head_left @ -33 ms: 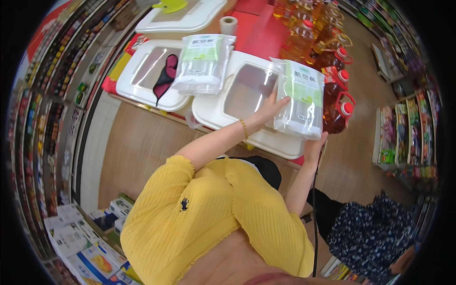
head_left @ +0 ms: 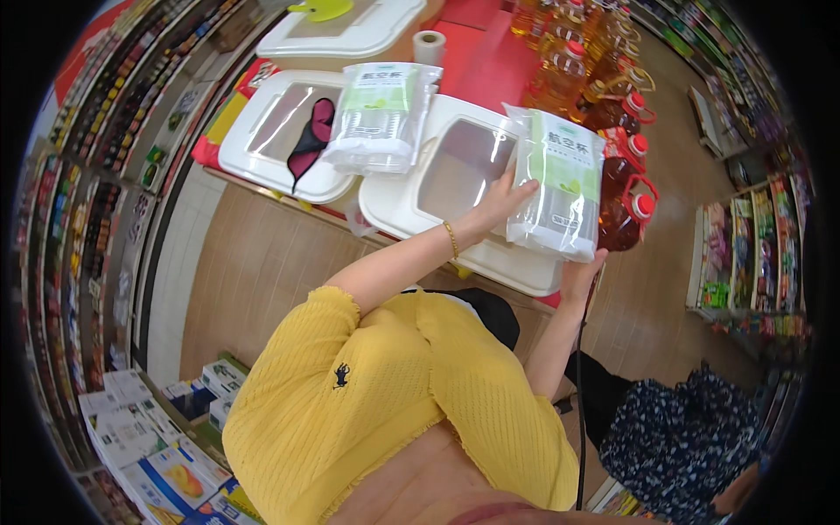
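Note:
A clear bag of plastic cups (head_left: 560, 188) with a white and green label is held tilted between my hands above the right end of the white-lidded bins. My left hand (head_left: 506, 206) grips its left side, thumb lying on the front and the other fingers partly hidden behind. At its lower right corner, my right hand (head_left: 580, 276) holds the bottom edge, with most fingers out of sight. A second bag of cups (head_left: 379, 122) lies on the bins to the left. Beside that one rests a black and maroon folded item (head_left: 312, 143).
White bin lids with clear windows (head_left: 395, 199) cover the near side of the red table (head_left: 459, 39). Oil bottles (head_left: 626, 219) line its right side. A clear roll (head_left: 429, 47) stands behind the bags. Another person in dark patterned clothing (head_left: 682, 429) is at lower right. Shelves flank both sides.
The view has shifted slightly, so the table and its goods appear a little farther right. My two-handed hold on the bag of cups looks the same.

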Demonstrator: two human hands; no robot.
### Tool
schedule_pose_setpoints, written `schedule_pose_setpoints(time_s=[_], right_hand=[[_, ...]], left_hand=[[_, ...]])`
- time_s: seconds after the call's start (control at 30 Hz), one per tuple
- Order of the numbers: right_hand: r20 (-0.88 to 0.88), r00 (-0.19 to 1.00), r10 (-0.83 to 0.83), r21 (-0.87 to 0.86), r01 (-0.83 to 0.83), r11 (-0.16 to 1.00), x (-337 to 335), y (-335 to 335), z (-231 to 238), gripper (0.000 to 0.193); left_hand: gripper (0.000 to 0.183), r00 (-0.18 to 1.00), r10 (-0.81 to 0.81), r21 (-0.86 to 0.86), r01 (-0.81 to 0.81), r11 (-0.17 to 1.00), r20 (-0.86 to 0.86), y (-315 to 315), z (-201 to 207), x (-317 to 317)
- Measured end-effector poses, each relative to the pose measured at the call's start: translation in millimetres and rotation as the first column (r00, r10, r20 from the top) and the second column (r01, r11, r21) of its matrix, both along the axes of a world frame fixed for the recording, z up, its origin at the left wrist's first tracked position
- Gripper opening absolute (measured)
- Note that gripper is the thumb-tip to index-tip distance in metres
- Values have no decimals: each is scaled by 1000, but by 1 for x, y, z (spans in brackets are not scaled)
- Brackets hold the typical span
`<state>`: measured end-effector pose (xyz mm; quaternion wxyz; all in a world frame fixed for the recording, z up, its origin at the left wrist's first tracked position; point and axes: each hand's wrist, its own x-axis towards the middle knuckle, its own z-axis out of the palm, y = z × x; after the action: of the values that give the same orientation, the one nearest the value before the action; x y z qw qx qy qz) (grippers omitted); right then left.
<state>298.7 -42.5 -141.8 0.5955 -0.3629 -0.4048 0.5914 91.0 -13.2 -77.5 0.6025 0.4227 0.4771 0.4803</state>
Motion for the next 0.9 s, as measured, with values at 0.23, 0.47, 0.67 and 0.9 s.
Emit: schedule_pose_setpoints(time_s=[0.23,0.47,0.67,0.9], right_hand=[[104,993,52,220,-74,973,-83,8,72,108],[155,976,154,366,-202,909,-192,31,126,119],[264,918,297,206,-354,912,-254,41,119,107],[351,923,158,289,-267,919,-273,28,114,110]], left_hand=[[60,994,102,211,-109,971,44,-16,70,-73],[67,983,145,206,-165,965,111,-38,127,-184],[63,961,179,123,-207,971,210,-16,105,-257],[61,905,263,89,-308,947,335,-13,82,-276]])
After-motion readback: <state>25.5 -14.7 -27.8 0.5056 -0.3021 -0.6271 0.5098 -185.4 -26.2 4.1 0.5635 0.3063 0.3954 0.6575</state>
